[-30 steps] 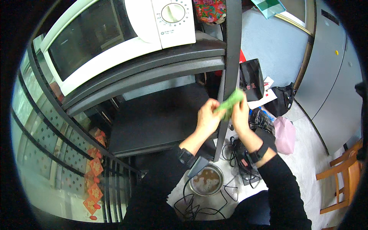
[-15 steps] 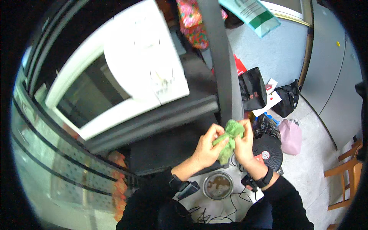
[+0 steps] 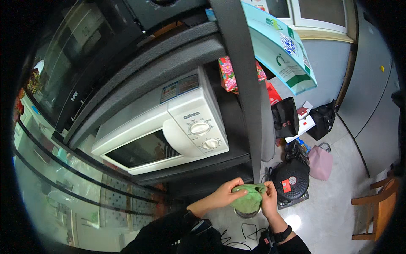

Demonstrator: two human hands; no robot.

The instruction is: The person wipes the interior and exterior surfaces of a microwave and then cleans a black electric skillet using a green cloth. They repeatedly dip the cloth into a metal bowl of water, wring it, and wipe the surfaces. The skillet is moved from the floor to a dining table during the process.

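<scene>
Both hands are bunched around a green cloth (image 3: 248, 199): left hand (image 3: 224, 195) pinching its top edge, right hand (image 3: 269, 200) curled against its side, so the cloth sits squeezed between them, low in front of the black shelf rack (image 3: 237, 80). Going by size: rack, then the white microwave (image 3: 169, 131) on it, then the round black cooker (image 3: 291, 181) on the floor. A small bowl under the cloth is mostly hidden.
</scene>
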